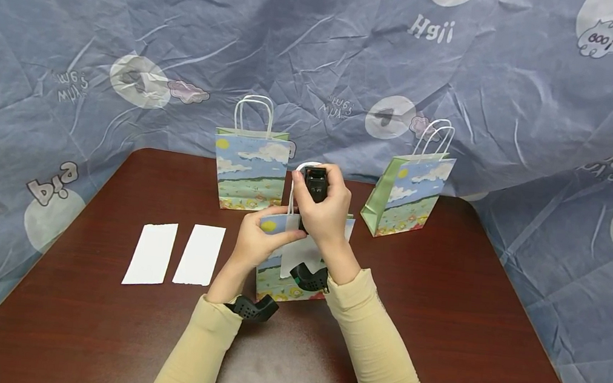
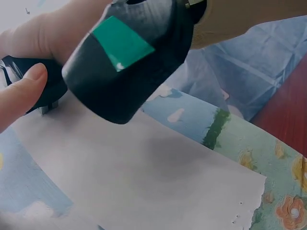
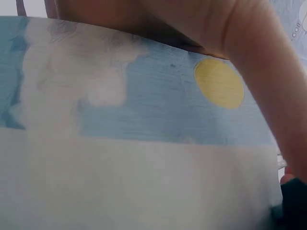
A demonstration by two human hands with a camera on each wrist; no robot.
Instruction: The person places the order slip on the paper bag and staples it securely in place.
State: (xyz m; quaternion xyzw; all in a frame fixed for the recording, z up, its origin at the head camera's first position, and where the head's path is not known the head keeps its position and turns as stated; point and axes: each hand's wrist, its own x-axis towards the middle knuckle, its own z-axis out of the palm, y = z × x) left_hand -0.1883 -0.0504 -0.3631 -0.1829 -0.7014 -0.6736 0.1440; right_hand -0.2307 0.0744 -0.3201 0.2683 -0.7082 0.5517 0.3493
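Note:
My right hand [image 1: 332, 215] grips a black stapler [image 1: 316, 183] at the top edge of a paper gift bag [image 1: 271, 280], printed with sky, a yellow sun and flowers. A white paper sheet [image 1: 301, 257] lies against the front of this bag, its top under the stapler's jaws. My left hand [image 1: 259, 236] pinches the bag's top with the sheet, thumb in front and fingers behind. In the left wrist view the stapler [image 2: 55, 88] sits over the end of the sheet [image 2: 144, 167], close to my left thumb [image 2: 21, 98]. The right wrist view shows the bag front [image 3: 158, 96] close up.
Two matching bags stand behind, one at the back middle [image 1: 250, 171] and another at the back right [image 1: 415, 195], white handles up. Two white sheets, one farther left [image 1: 152, 254] and one nearer [image 1: 199, 255], lie on the brown table [image 1: 83, 306]. A printed blue cloth [image 1: 216, 37] hangs behind.

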